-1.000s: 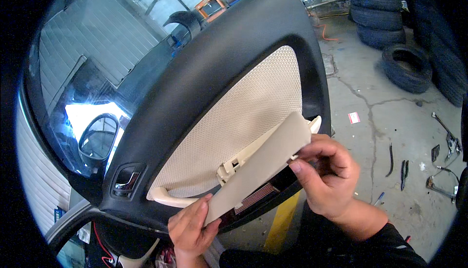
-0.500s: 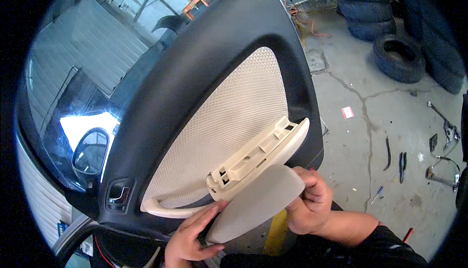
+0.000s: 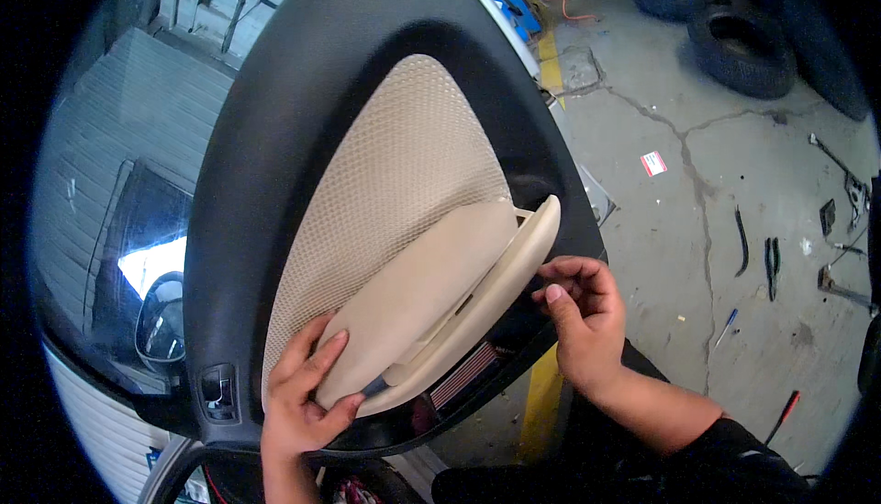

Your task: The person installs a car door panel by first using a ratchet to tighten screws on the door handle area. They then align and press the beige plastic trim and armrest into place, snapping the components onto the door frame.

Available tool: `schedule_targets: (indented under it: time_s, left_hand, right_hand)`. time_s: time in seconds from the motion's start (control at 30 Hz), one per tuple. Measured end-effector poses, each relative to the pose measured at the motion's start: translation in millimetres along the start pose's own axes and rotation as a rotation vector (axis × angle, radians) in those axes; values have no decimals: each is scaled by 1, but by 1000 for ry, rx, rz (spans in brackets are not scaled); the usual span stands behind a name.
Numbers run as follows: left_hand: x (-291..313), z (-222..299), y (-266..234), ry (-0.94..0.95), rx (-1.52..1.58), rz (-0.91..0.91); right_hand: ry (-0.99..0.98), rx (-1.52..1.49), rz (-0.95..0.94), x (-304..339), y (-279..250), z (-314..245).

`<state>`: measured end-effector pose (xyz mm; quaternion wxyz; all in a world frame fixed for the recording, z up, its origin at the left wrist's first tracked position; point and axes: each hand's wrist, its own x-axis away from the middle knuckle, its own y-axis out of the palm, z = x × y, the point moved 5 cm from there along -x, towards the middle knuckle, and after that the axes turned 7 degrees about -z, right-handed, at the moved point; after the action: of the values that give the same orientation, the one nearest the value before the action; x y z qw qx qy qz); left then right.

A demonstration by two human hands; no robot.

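Observation:
A beige armrest pad (image 3: 431,279), smooth and long, lies over the cream armrest base (image 3: 514,252) on the door's inner panel. A dark gap shows along its lower right side, so the pad covers only part of the base. My left hand (image 3: 307,385) grips the pad's lower left end, fingers on top and thumb at its near edge. Just right of the base, my right hand (image 3: 587,321) hovers with loosely curled fingers and nothing visible in them. Around the pad are beige textured trim (image 3: 395,155) and the black door panel (image 3: 266,146).
An inner door handle (image 3: 218,392) sits at the left, with the side mirror (image 3: 163,316) beyond the glass. On the floor to the right lie pliers (image 3: 773,270), a blue pen (image 3: 727,327), a red-handled tool (image 3: 785,412) and metal parts (image 3: 849,188). Tyres (image 3: 741,50) stand farther back.
The pad has moved from in front of the base up and left onto it. My left hand has shifted left with it; my right hand has let go. The view has shifted.

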<state>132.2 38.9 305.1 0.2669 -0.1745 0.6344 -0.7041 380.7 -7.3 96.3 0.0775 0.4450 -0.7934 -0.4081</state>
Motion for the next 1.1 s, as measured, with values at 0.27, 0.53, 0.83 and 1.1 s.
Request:
schedule_targets:
  time_s: [0.27, 0.53, 0.83, 1.1]
  left_hand:
    - [-19, 20, 35, -13, -85, -11]
    - [-31, 23, 43, -22, -202, -49]
    - [-35, 32, 50, -23, -469, -55]
    - [-42, 20, 57, 66, -333, 26]
  right_hand:
    - [-346, 538, -42, -20, -15, -40]
    - [-826, 1238, -476, -67, 17, -62]
    - [-845, 1468, -478, -73, 17, -59]
    - [-943, 1487, -491, -76, 25, -59]
